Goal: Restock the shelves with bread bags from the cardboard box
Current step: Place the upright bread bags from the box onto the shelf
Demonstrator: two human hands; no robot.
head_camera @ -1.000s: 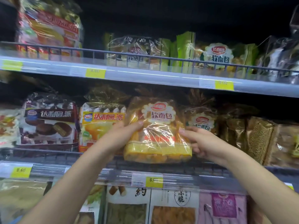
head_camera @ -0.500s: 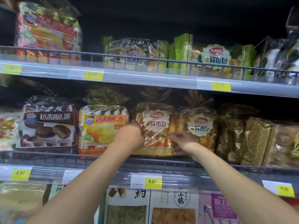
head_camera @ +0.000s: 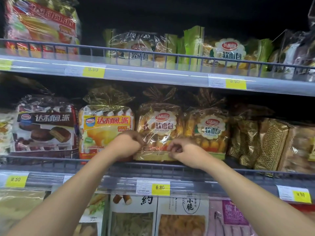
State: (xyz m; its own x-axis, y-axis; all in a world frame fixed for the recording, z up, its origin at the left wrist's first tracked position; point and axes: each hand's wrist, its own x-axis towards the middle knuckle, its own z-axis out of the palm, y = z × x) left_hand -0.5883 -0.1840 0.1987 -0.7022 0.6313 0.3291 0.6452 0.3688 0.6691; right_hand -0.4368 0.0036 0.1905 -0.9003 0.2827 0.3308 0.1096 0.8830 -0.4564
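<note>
A clear bread bag point(head_camera: 161, 126) with golden rolls, a round white label and a tied top stands upright on the middle shelf point(head_camera: 170, 167), behind its wire rail. My left hand point(head_camera: 127, 145) has its fingers curled on the bag's lower left corner. At the bag's lower front edge, my right hand point(head_camera: 185, 152) pinches the bottom seam. Both forearms reach up from below. The cardboard box is out of view.
A matching bread bag point(head_camera: 209, 133) stands right of it, then gold-patterned packs point(head_camera: 265, 142). A yellow pie pack point(head_camera: 105, 130) and a chocolate pie pack point(head_camera: 44, 126) stand to its left. The upper shelf point(head_camera: 153, 72) holds more bread bags. Other packets fill the shelf below.
The bag went from held in front of the shelf to standing upright in the gap on it. Both hands slid down from its sides to its bottom edge.
</note>
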